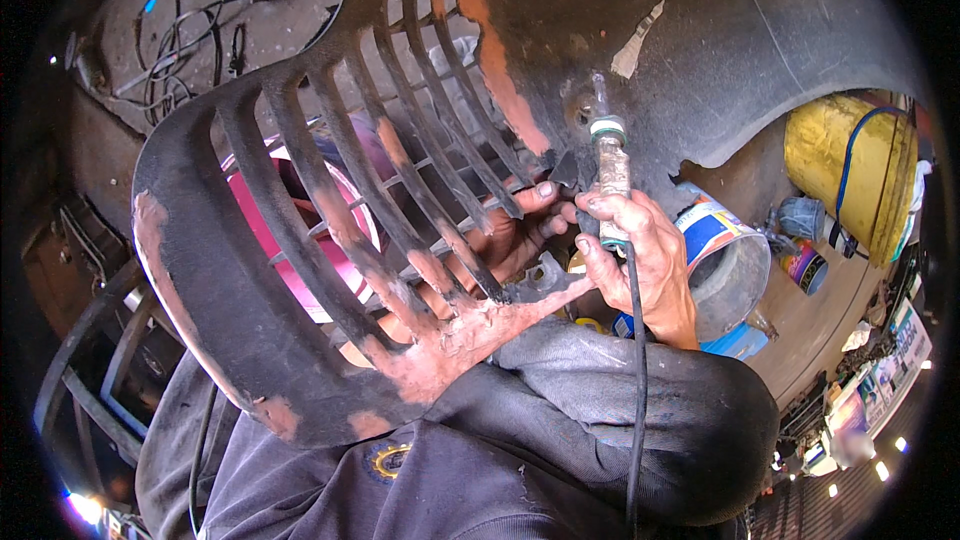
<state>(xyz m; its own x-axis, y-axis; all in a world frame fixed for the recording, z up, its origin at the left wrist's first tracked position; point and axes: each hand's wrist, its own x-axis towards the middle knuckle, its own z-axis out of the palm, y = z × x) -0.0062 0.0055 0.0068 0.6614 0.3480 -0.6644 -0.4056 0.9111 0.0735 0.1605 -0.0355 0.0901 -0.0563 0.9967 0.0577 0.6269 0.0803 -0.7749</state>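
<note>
While right hand (648, 258) grips tool (612, 168), axis pointing forward, left hand's (508, 240) grip is unclear.

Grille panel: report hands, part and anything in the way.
Right hand gripping corded tool. Left hand partly behind slats, grip unclear. Black grille panel over lap, pink-patched. Cord crossing right leg.

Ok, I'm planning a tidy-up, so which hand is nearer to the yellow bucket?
Right. The right hand, around the tool, is left of the yellow bucket and lower in view; the left hand is farther left, partly behind the grille.
</note>
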